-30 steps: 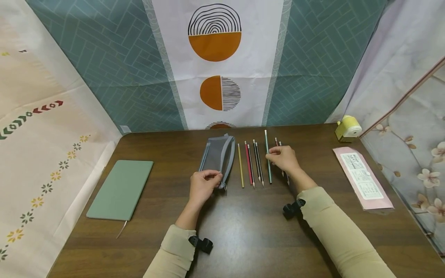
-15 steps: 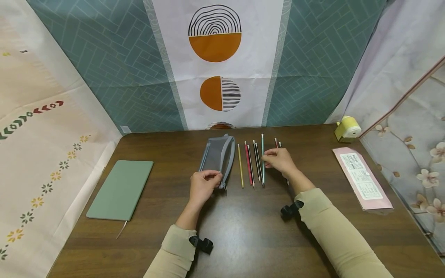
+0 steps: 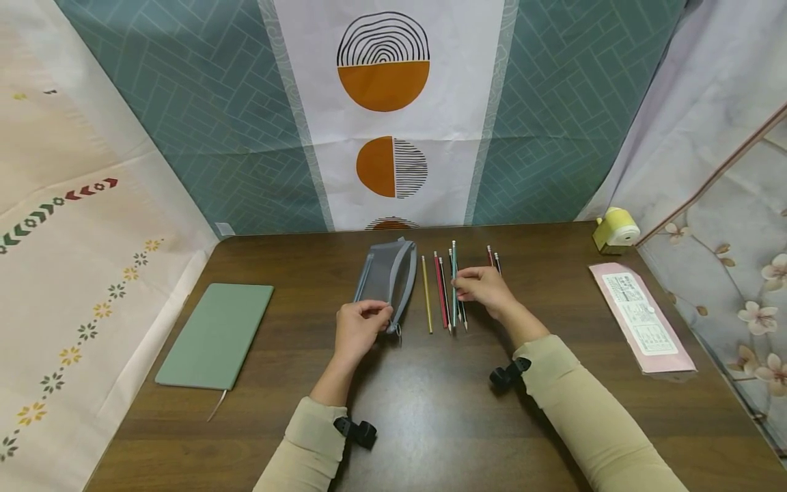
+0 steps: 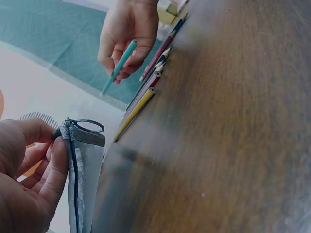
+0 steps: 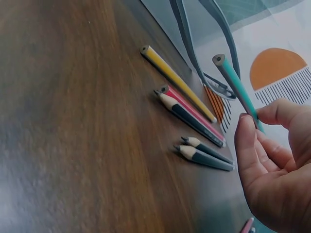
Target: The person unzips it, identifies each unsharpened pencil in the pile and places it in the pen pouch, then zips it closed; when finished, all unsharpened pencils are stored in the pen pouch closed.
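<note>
A teal pencil is pinched between the thumb and fingers of my right hand, held up over the row of pencils on the table. My left hand pinches the near, zipped end of a grey pencil case, whose mouth gapes on its right side; its zipper ring shows in the left wrist view. Beside the case lie a yellow pencil, a red pencil and several black pencils. Right of my right hand, more pencils are partly covered by it.
A green notebook with a ribbon lies on the left of the brown wooden table. On the right are a pink packet with a white label and a yellow pencil sharpener. Patterned cloths hang behind and beside the table.
My right hand has carried the teal pencil leftward, over the black pencils and closer to the case. The left hand keeps its hold on the pencil case and has hardly moved.
</note>
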{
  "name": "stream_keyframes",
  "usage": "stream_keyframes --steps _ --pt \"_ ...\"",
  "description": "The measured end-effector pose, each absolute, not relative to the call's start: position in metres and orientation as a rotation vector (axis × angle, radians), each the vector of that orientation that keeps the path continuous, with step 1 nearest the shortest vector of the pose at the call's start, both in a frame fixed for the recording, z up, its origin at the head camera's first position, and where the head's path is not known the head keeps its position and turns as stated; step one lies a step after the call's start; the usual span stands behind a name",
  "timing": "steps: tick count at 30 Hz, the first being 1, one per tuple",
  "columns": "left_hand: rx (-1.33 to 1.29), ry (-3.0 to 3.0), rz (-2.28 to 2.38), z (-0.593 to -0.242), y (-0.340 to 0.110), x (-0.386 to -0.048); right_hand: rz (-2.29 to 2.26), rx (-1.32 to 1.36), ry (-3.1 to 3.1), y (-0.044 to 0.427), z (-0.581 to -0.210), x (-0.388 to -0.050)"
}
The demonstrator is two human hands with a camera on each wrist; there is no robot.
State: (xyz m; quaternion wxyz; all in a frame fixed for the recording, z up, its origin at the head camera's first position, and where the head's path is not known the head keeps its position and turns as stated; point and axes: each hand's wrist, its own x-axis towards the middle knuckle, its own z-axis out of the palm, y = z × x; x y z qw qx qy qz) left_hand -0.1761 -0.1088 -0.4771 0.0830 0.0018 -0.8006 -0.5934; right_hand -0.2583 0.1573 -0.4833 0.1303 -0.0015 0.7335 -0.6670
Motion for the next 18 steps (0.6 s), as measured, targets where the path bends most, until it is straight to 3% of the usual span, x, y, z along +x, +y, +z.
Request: stream_keyframes --steps 18 --pt "-0.004 -2.381 -1.780 -0.477 -0.109 -0.175 -1.945 -0.012 2.043 0.126 -0.481 -0.254"
